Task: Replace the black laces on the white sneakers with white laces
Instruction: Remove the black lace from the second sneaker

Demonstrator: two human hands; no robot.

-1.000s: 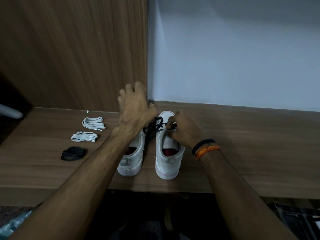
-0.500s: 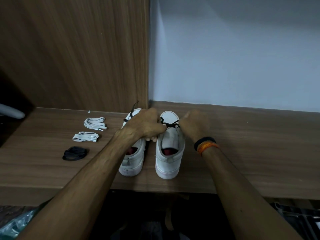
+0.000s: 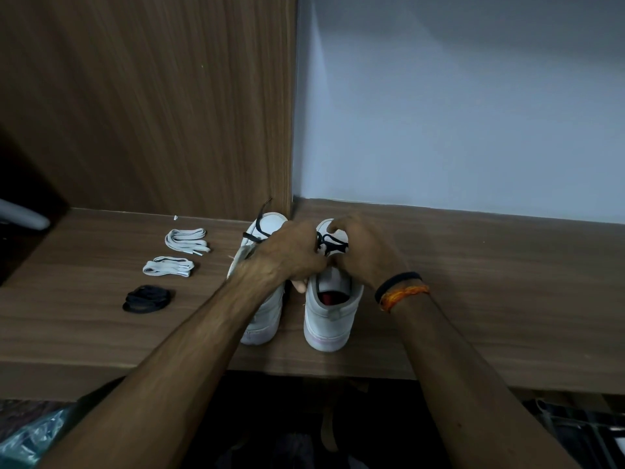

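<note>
Shelf: a brown wooden shelf (image 3: 473, 265) with a wood wall on the left and a pale wall behind.
Shoes: two white sneakers stand side by side, heels toward me, the left sneaker (image 3: 262, 319) and the right sneaker (image 3: 333, 313).
Black lace: the black lace (image 3: 329, 243) is in the right sneaker near the toe.
My left hand: my left hand (image 3: 291, 257) is curled on the laces between the shoes.
My right hand: my right hand (image 3: 363, 252) pinches the black lace.
Spare laces: two white lace bundles (image 3: 186, 239) (image 3: 168, 266) and a black lace bundle (image 3: 147, 298) lie well to the left.

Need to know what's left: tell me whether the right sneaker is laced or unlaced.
Partly laced: the right sneaker has black lace only near its toe, the tongue bare below.
</note>
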